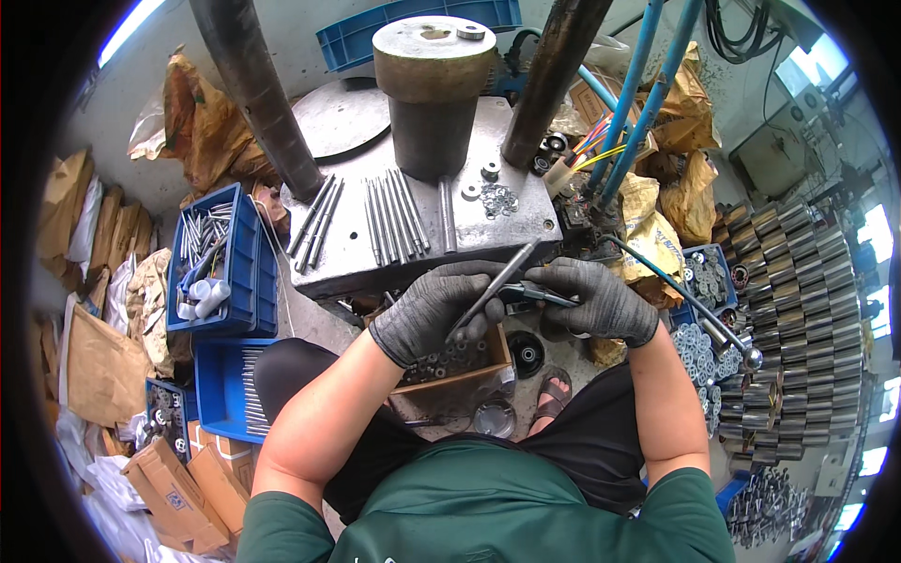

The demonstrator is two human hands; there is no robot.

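Note:
Grey work gloves cover both my hands. My left hand (436, 305) is closed around a slim metal shaft (495, 289), which slants up to the right. Close beside it, my right hand (599, 302) grips what looks like a pair of pliers (542, 296); its far end is partly hidden near the left fingers. Ahead, on the steel press table (328, 249), lie a row of metal shafts (394, 216) and a few more shafts (317, 220) to their left. A small pile of thin rings (499, 200) lies at the right, by two small rollers (490, 171).
A thick press ram (432, 103) stands between two dark columns (253, 94). Below my hands sits a box of small parts (450, 361). Blue crates (258, 272) stand left; stacked metal cylinders (798, 347) and a ball-ended lever (694, 305) are right.

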